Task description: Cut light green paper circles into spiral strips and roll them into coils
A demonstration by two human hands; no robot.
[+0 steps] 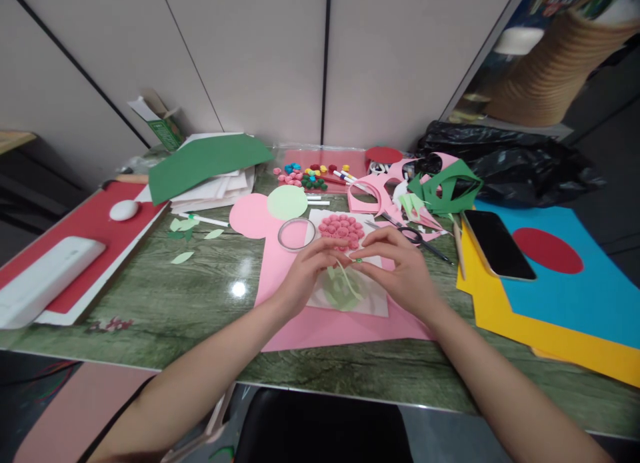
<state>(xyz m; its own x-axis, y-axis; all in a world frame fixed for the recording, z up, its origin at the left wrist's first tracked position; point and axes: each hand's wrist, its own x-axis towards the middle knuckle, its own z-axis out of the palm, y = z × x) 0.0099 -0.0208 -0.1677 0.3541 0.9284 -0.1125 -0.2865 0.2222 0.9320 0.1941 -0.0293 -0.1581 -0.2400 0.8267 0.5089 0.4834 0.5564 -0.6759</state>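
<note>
Over a white card (pixel 375 303), my left hand (pixel 320 263) pinches a thin pale green paper strip (pixel 351 282) that dangles below the fingertips. My right hand (pixel 400 266) meets it there, with a small green piece (pixel 359 260) between thumb and finger; whether it is the strip's end, I cannot tell. A cluster of pink paper coils (pixel 341 228) sits on the card's upper part, just behind my fingers. Lower on the card is a light green shape (pixel 343 290), partly covered by the strip. A large pink sheet (pixel 300 330) lies beneath the card.
A tape ring (pixel 281 235) lies left of the card. Scissors (pixel 411 235), a pen (pixel 440 252) and paper scraps (pixel 445 186) lie right. Coloured coils (pixel 305 176) are behind. A phone (pixel 497 243) rests on coloured sheets; a red board (pixel 120 240) is left.
</note>
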